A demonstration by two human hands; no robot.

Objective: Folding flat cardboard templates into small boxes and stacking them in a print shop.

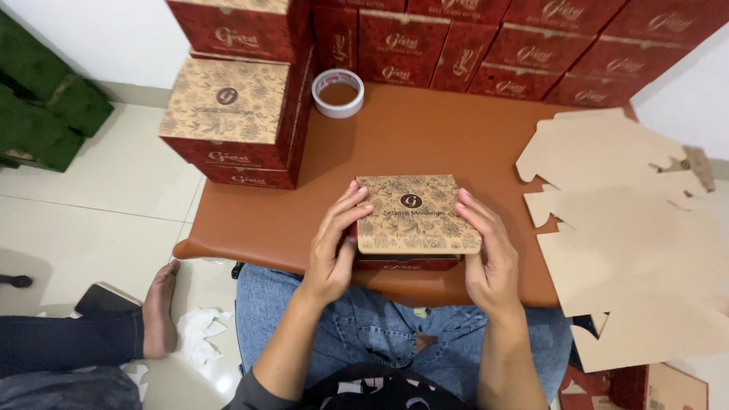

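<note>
Head view, looking straight down: a small box with a tan floral-printed lid and dark red sides sits at the near edge of a low brown table, directly in front of the person. Its slightly longer axis runs from 9 o'clock to 3 o'clock, square to the table edge.

Both hands clasp the box from opposite sides. The left hand is at the box's 9 o'clock, fingers curled over the lid's left edge and thumb down on the near left corner. The right hand is at its 3 o'clock, fingers lying along the right edge, palm wrapped round the near right corner. Neither is nearer; the grip is even. Both forearms rise from 6 o'clock, elbows apart, above knees in blue jeans.

Outward from the box: at 10 o'clock stands a stack of matching boxes. At 11 o'clock lies a roll of tape. From 12 to 1 o'clock a row of red boxes lines the far edge. At 3 o'clock, flat unfolded cardboard blanks overhang the table. At 8 o'clock, on the tiled floor, another person's bare foot rests beside scraps of white paper.
</note>
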